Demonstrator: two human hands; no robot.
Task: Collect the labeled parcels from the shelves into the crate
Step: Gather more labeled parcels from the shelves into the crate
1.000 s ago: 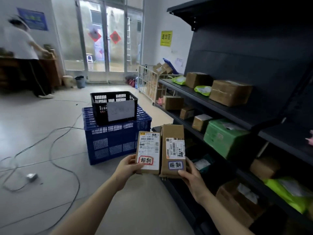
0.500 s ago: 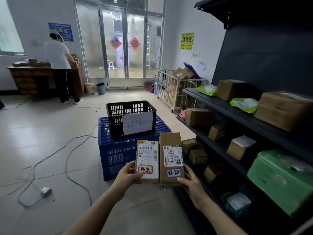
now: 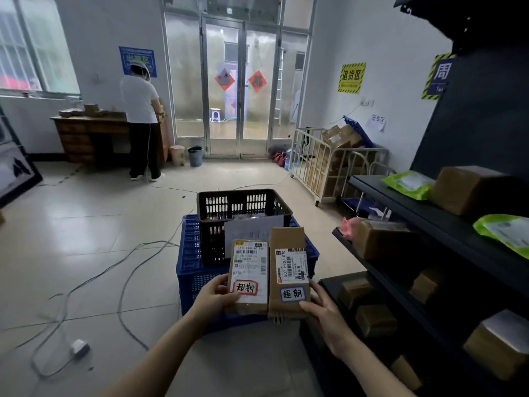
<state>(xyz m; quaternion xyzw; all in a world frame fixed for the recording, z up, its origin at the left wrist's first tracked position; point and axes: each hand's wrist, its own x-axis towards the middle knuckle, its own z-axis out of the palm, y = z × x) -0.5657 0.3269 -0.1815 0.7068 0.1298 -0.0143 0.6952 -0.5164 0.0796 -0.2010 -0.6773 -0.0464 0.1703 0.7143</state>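
View has turned from shelves (image 3: 378, 189) to face crate (image 3: 237, 193), now dead ahead. Left hand (image 3: 213, 299) grips left parcel (image 3: 248, 270); right hand (image 3: 325, 313) grips right parcel (image 3: 287, 239), side by side, just short of the crate. Deposit likely next.

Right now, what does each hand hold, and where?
The left hand grips the red-labelled parcel at its lower left corner; the right hand grips the blue-labelled parcel at its lower right corner.

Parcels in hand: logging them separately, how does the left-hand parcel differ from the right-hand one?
The left-hand parcel has a white label covering most of its face; the right-hand parcel shows more bare brown card. The left-hand parcel's tag is outlined red, the right-hand parcel's blue. The right-hand parcel's top reaches higher. Both are brown, upright, side by side.
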